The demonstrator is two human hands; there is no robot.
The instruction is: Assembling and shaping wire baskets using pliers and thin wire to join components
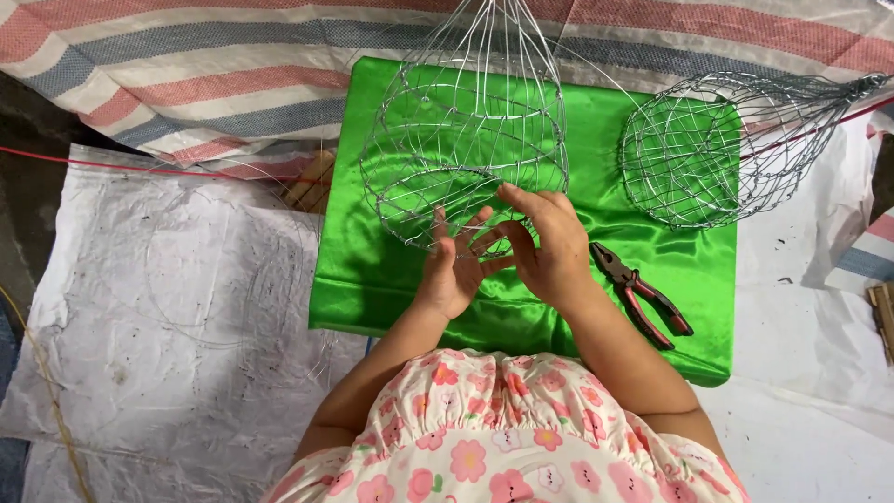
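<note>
At the centre of the frame my left hand [453,270] and right hand [545,244] meet at the lower rim of the wire cage [466,140], which stands on the green satin cloth [391,279] and rises out of the top edge. Both hands are grasping the cage: the left fingers pinch the bottom ring, the right fingers curl over the same wires just beside them. To do this well, I judge I should hold the ring steady with the left while the right works one strand at a time, keeping the thin wires from springing apart. The red-handled pliers [643,293] lie right of centre, close to my wrist. A second wire cage [717,149] rests on its side at upper right.
</note>
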